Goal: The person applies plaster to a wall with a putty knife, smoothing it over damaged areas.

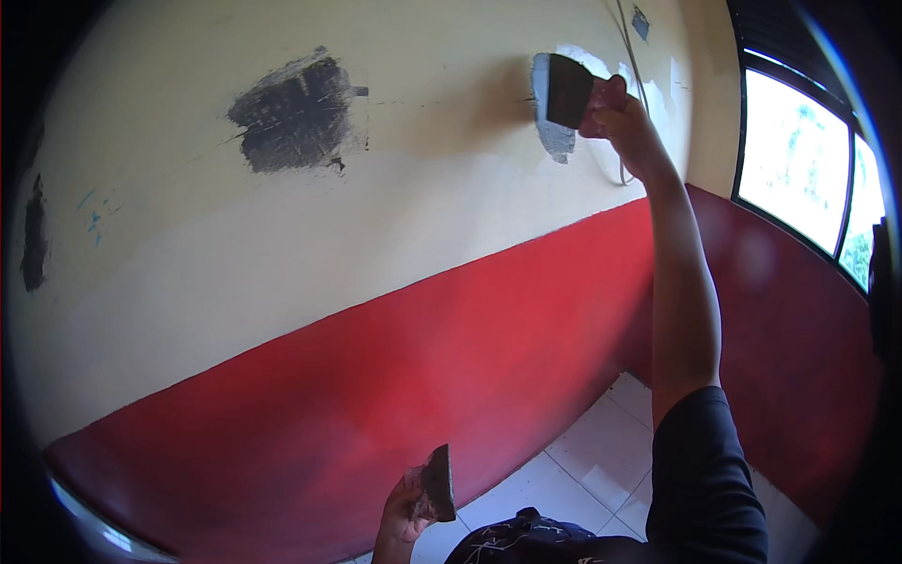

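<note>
Fingers of the right hand (629, 122) grip a broad putty knife (569, 91), raised to the far right part of the cream wall (451, 188). Its dark blade lies over a grey patch (557, 144). Near and low, the left hand (404, 506) is curled around a second putty knife (438, 485), its smeared blade pointing up, well apart from the wall's cream part. Farther left is a larger dark patch (296, 113); below runs a red band (395, 348). Right of the knife hangs a loose cable (631, 47).

Smoothing the grey patch probably calls for a low blade angle, even pressure along the whole edge, and strokes that thin out past the patch's rim, clear of the cable.

The raised blade covers part of the patch, and I cannot tell whether its edge presses on the wall or sits just off it. Both handles are mostly hidden by the hands. The left forearm is cut off below, and the window (794, 141) is washed out.
</note>
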`<action>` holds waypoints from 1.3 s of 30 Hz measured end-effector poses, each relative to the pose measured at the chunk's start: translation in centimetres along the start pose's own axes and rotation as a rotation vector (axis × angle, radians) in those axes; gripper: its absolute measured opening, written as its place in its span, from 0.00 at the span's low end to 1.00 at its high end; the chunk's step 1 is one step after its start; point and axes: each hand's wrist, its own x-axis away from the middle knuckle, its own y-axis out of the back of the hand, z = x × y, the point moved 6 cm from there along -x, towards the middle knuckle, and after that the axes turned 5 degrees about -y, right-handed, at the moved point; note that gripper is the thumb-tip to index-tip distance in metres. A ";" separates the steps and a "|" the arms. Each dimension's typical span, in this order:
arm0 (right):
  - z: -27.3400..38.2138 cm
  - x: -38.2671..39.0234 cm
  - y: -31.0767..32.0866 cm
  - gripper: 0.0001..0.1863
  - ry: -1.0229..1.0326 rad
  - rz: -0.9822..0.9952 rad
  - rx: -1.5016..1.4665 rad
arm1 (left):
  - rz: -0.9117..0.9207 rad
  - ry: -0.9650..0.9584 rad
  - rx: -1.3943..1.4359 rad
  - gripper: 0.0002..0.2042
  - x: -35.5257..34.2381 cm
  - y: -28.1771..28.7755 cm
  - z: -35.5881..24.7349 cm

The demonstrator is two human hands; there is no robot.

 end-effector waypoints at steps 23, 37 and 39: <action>-1.0 1.9 0.6 0.25 0.034 -0.290 0.380 | -0.104 -0.070 -0.093 0.30 1.3 0.6 0.1; -1.2 2.3 -0.4 0.29 0.029 -0.341 0.359 | -0.102 -0.075 -0.087 0.31 1.3 -1.1 1.4; -1.6 2.6 1.0 0.25 -0.015 -0.425 0.483 | -0.062 -0.051 -0.066 0.31 1.2 -0.7 0.8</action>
